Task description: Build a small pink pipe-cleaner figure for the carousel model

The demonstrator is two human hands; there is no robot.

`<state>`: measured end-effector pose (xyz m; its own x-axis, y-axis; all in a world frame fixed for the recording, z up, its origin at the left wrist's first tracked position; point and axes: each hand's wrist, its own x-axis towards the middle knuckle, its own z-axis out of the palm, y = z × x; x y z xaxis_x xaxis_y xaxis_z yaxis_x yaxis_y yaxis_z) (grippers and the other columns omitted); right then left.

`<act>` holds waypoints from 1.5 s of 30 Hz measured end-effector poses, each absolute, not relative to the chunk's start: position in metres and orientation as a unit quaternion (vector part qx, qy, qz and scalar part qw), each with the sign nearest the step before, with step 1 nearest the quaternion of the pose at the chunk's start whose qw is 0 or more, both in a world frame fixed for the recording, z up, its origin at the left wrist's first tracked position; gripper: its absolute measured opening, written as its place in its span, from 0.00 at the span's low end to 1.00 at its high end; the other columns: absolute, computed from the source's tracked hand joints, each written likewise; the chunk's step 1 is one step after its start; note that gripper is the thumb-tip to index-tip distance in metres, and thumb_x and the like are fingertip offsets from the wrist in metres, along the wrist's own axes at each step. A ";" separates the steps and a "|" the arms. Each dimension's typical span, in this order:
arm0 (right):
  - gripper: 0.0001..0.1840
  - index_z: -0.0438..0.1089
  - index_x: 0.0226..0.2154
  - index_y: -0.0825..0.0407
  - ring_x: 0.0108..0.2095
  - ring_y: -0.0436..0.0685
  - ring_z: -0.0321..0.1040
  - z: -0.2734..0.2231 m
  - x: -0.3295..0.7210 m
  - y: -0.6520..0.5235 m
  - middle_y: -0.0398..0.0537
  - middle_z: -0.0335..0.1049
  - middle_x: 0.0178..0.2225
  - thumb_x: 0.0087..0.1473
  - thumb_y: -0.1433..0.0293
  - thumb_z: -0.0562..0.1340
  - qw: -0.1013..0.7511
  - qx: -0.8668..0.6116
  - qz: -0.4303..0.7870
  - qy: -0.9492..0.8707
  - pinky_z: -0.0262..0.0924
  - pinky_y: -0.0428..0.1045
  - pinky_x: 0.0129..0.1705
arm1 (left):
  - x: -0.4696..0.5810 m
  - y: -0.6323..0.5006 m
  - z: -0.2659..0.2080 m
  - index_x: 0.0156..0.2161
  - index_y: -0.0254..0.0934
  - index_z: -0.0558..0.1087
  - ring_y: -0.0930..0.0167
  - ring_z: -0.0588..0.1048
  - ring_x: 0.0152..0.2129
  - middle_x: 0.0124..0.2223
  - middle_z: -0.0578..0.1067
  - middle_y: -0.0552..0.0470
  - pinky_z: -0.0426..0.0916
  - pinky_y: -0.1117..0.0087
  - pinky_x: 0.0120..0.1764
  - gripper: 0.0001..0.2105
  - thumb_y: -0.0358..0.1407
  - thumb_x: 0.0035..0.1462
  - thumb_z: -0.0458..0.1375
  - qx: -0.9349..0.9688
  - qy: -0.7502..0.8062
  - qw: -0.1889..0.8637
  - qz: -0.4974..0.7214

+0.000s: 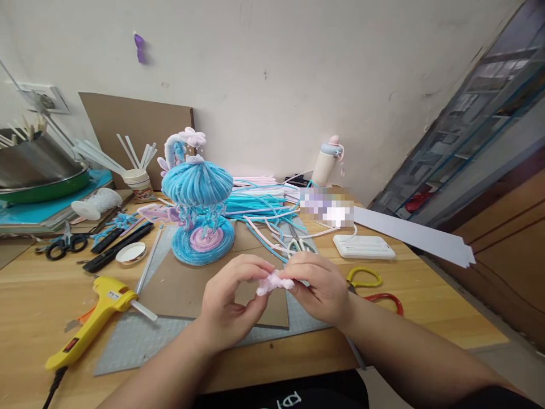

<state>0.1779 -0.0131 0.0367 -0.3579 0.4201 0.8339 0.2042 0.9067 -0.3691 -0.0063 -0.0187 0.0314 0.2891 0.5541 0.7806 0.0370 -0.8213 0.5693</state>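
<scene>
Between my two hands is a small, fuzzy pale pink piece (275,282), looking like bent pipe cleaner. My left hand (232,298) pinches its left side with thumb and fingers. On the other side my right hand (319,287) grips its right end, the fingers curled. Both hands are above a brown cardboard sheet (170,289) lying on a grey cutting mat (123,341). Behind them, to the left, stands a blue and pink pipe-cleaner jellyfish model (197,184) on a round coiled base (202,244).
A yellow glue gun (96,318) lies at left, near black-handled scissors (67,244). Bundles of blue and pink pipe cleaners (259,201) lie at the back. Red-and-yellow-handled scissors (368,278) and a white power bank (364,247) are on the right. A bottle (327,162) stands behind.
</scene>
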 end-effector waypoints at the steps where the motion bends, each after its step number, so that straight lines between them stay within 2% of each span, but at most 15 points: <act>1: 0.11 0.69 0.40 0.53 0.30 0.51 0.67 0.036 0.178 -0.013 0.48 0.71 0.30 0.52 0.78 0.59 0.532 -0.191 0.094 -0.819 0.65 0.46 0.33 | -0.006 -0.019 0.031 0.42 0.36 0.68 0.67 0.74 0.37 0.40 0.73 0.45 0.70 0.65 0.38 0.18 0.17 0.46 0.56 0.768 0.189 0.231 0.567; 9: 0.10 0.68 0.40 0.53 0.31 0.51 0.67 0.033 0.179 -0.013 0.49 0.71 0.30 0.53 0.77 0.59 0.518 -0.192 0.054 -0.831 0.64 0.46 0.33 | -0.007 -0.019 0.035 0.38 0.37 0.69 0.69 0.73 0.35 0.39 0.73 0.46 0.70 0.67 0.37 0.14 0.19 0.48 0.56 0.800 0.180 0.162 0.549; 12: 0.10 0.68 0.39 0.53 0.31 0.51 0.67 0.034 0.178 -0.013 0.48 0.71 0.30 0.53 0.77 0.58 0.525 -0.199 0.058 -0.826 0.64 0.46 0.33 | -0.005 -0.020 0.035 0.38 0.37 0.69 0.69 0.73 0.36 0.39 0.73 0.46 0.70 0.67 0.37 0.12 0.20 0.49 0.56 0.798 0.194 0.167 0.545; 17: 0.10 0.69 0.38 0.53 0.30 0.51 0.66 0.037 0.177 -0.015 0.48 0.70 0.29 0.52 0.78 0.59 0.536 -0.208 0.091 -0.813 0.62 0.46 0.32 | -0.005 -0.019 0.030 0.46 0.38 0.67 0.65 0.71 0.41 0.42 0.72 0.44 0.68 0.63 0.42 0.18 0.24 0.48 0.59 0.781 0.201 0.216 0.550; 19: 0.08 0.69 0.36 0.52 0.28 0.50 0.64 0.036 0.174 -0.016 0.46 0.68 0.28 0.51 0.77 0.60 0.544 -0.232 0.144 -0.794 0.60 0.46 0.29 | -0.004 -0.018 0.029 0.45 0.39 0.69 0.66 0.71 0.41 0.42 0.72 0.45 0.67 0.64 0.42 0.17 0.24 0.49 0.59 0.782 0.210 0.224 0.542; 22: 0.01 0.68 0.30 0.52 0.25 0.48 0.61 0.032 0.168 -0.014 0.43 0.65 0.25 0.51 0.73 0.62 0.546 -0.295 0.306 -0.722 0.56 0.45 0.26 | -0.001 -0.016 0.027 0.40 0.39 0.71 0.69 0.72 0.35 0.37 0.73 0.49 0.67 0.68 0.37 0.11 0.25 0.52 0.58 0.752 0.259 0.280 0.538; 25: 0.08 0.66 0.26 0.52 0.26 0.49 0.62 0.028 0.163 -0.009 0.42 0.66 0.24 0.48 0.67 0.64 0.527 -0.330 0.478 -0.620 0.57 0.45 0.28 | 0.004 -0.015 0.025 0.37 0.37 0.72 0.72 0.71 0.29 0.33 0.72 0.51 0.65 0.71 0.32 0.06 0.29 0.52 0.59 0.687 0.326 0.376 0.530; 28: 0.13 0.65 0.24 0.53 0.25 0.48 0.62 0.028 0.162 -0.004 0.42 0.66 0.24 0.44 0.64 0.67 0.501 -0.350 0.568 -0.552 0.56 0.45 0.28 | 0.007 -0.013 0.023 0.35 0.35 0.72 0.74 0.69 0.25 0.31 0.71 0.52 0.64 0.73 0.29 0.06 0.34 0.51 0.61 0.611 0.362 0.483 0.513; 31: 0.15 0.63 0.24 0.54 0.17 0.43 0.51 0.030 0.165 0.001 0.37 0.61 0.18 0.43 0.62 0.67 0.448 -0.379 0.625 -0.515 0.44 0.42 0.19 | 0.007 -0.009 0.020 0.34 0.34 0.72 0.75 0.68 0.23 0.27 0.70 0.54 0.64 0.73 0.29 0.07 0.36 0.50 0.62 0.543 0.363 0.573 0.494; 34: 0.14 0.62 0.26 0.54 0.15 0.41 0.42 0.029 0.168 0.004 0.35 0.58 0.16 0.44 0.62 0.65 0.395 -0.401 0.669 -0.485 0.33 0.42 0.17 | 0.007 -0.005 0.018 0.31 0.34 0.71 0.76 0.67 0.23 0.27 0.71 0.54 0.63 0.73 0.30 0.07 0.36 0.50 0.62 0.490 0.350 0.641 0.476; 36: 0.13 0.62 0.26 0.54 0.15 0.41 0.41 0.028 0.168 0.004 0.35 0.58 0.17 0.45 0.63 0.65 0.375 -0.412 0.676 -0.483 0.32 0.42 0.17 | 0.007 -0.003 0.017 0.29 0.34 0.70 0.76 0.67 0.22 0.27 0.71 0.54 0.62 0.74 0.28 0.08 0.36 0.49 0.62 0.478 0.355 0.653 0.468; 39: 0.13 0.62 0.23 0.54 0.15 0.42 0.42 0.027 0.166 0.004 0.35 0.55 0.16 0.46 0.63 0.63 0.371 -0.442 0.628 -0.522 0.34 0.42 0.17 | 0.007 -0.002 0.015 0.28 0.33 0.70 0.76 0.66 0.20 0.23 0.70 0.55 0.59 0.75 0.26 0.09 0.37 0.47 0.63 0.507 0.396 0.612 0.461; 41: 0.12 0.62 0.21 0.54 0.17 0.43 0.46 0.028 0.165 0.003 0.36 0.55 0.16 0.45 0.64 0.62 0.377 -0.465 0.570 -0.563 0.40 0.42 0.19 | 0.007 -0.002 0.012 0.28 0.33 0.70 0.75 0.66 0.20 0.23 0.70 0.55 0.59 0.75 0.26 0.10 0.38 0.45 0.63 0.530 0.434 0.564 0.461; 43: 0.11 0.63 0.22 0.55 0.20 0.45 0.52 0.029 0.166 0.003 0.39 0.60 0.19 0.45 0.65 0.62 0.377 -0.473 0.521 -0.602 0.47 0.43 0.22 | 0.006 -0.003 0.011 0.28 0.33 0.72 0.75 0.66 0.22 0.25 0.71 0.55 0.58 0.75 0.26 0.10 0.39 0.45 0.63 0.547 0.465 0.518 0.465; 45: 0.09 0.64 0.24 0.55 0.23 0.46 0.55 0.030 0.169 0.003 0.40 0.62 0.22 0.46 0.66 0.62 0.364 -0.480 0.481 -0.637 0.49 0.43 0.25 | 0.005 -0.003 0.010 0.29 0.34 0.73 0.75 0.66 0.22 0.25 0.71 0.55 0.58 0.76 0.26 0.10 0.39 0.45 0.63 0.560 0.490 0.479 0.466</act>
